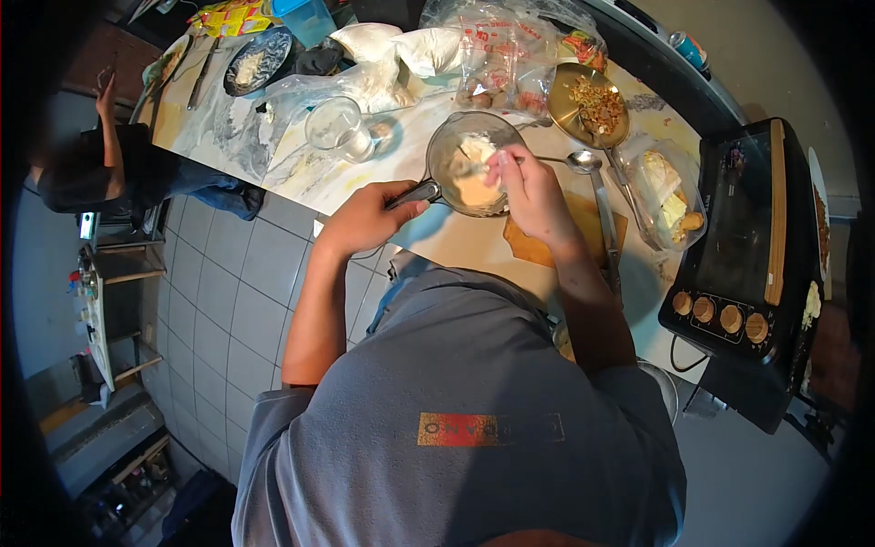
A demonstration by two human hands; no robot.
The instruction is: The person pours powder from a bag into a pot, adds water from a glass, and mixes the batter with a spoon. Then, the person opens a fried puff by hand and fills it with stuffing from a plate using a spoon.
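My left hand (365, 219) is closed around the dark handle of a small round pan (442, 146) near the counter's front edge. Pale flour-like powder and a beige mixture (476, 190) lie inside the pan. Above it, my right hand (533, 191) pinches a thin metal utensil (468, 169) that reaches into the mixture; its head is blurred, so its kind is unclear. Beside my right wrist lies a wooden board (519, 242), partly hidden by the forearm. A clear plastic cup (337, 129) stands left of the pan.
A golden pan (567, 87) holds chopped food. A metal spoon (583, 162) and clear food container (694, 196) lie near the black toaster oven (738, 219) at right. White powder bags (428, 52) and a dark bowl (284, 56) stand behind. Another person (100, 169) is at left.
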